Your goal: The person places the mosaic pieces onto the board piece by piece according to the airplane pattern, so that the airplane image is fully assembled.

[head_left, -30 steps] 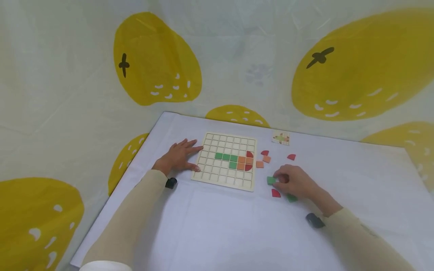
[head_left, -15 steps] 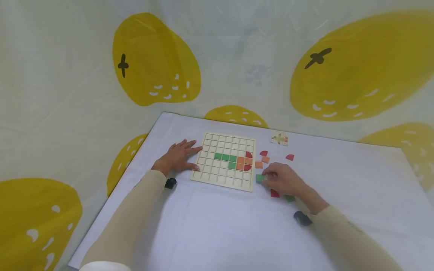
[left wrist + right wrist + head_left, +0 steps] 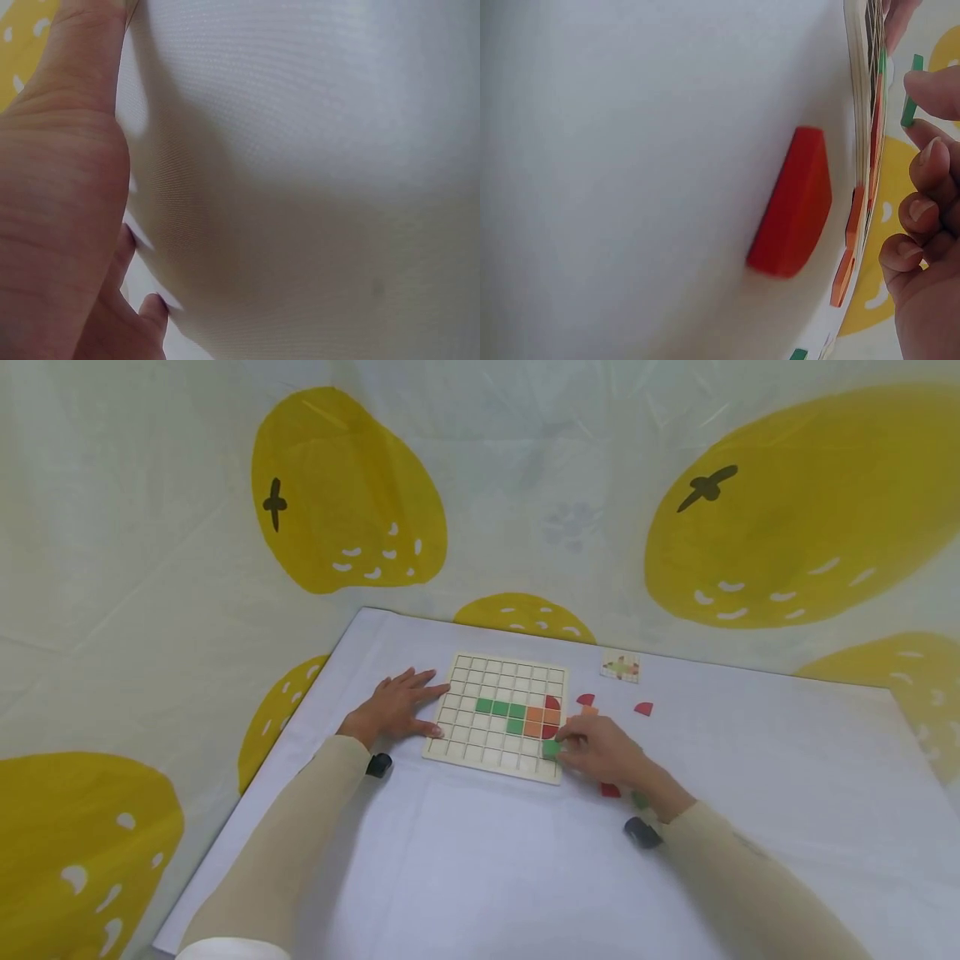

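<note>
A cream grid board (image 3: pixel 480 752) lies on the white table, with green squares, orange squares and red quarter-circles set in its cells. My right hand (image 3: pixel 607 752) pinches a green square tile (image 3: pixel 551 749) between thumb and index finger, over the board's lower right cells. The right wrist view shows the tile (image 3: pixel 913 90) edge-on in the fingertips, above the board. My left hand (image 3: pixel 393 706) rests at the board's left edge with fingers spread and straight. In the left wrist view, the palm and fingers of the left hand (image 3: pixel 60 195) show beside the white cloth.
Right of the board lie loose red quarter-circles (image 3: pixel 643 708), an orange square (image 3: pixel 590 711) and a green piece (image 3: pixel 639 800), partly hidden by the right hand. A small pattern card (image 3: pixel 620 667) lies near the back edge. Behind the table hangs a curtain printed with yellow fruit (image 3: pixel 348 493).
My right hand has carried the green tile leftward from the loose pieces to over the board's right side. The left hand has stayed at the board's edge.
</note>
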`<action>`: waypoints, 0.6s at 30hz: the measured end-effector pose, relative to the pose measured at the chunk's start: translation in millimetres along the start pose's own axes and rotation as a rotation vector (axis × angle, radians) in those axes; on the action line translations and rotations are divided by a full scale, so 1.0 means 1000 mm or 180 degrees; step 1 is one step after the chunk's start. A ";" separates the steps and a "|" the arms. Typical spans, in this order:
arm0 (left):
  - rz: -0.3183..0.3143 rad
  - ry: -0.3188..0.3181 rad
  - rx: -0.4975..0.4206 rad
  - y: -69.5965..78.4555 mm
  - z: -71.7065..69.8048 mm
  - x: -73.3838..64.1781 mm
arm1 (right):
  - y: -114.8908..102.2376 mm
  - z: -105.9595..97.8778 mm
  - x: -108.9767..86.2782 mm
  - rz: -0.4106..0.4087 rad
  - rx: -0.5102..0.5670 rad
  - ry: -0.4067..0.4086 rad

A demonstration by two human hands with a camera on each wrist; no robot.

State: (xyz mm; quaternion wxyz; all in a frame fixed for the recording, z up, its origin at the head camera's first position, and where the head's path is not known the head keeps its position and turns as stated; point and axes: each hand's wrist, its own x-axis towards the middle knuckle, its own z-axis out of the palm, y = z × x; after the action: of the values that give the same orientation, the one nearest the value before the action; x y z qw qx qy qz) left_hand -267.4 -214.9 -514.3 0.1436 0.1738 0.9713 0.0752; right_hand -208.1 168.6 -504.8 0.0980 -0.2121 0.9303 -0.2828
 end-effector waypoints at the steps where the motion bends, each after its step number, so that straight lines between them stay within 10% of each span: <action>1: -0.0004 -0.0002 -0.0007 0.000 0.000 0.000 | -0.001 0.001 0.002 0.0006 0.0002 0.0007; 18: 0.0019 0.0002 -0.0038 -0.001 -0.001 -0.001 | -0.017 0.013 0.024 -0.0218 0.0160 0.0058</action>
State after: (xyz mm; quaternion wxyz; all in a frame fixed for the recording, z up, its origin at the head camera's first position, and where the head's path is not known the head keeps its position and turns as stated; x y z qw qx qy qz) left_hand -266.9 -215.9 -513.2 0.1441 0.1758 0.9704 0.0815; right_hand -219.4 138.6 -507.6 0.0850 -0.2388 0.9159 -0.3111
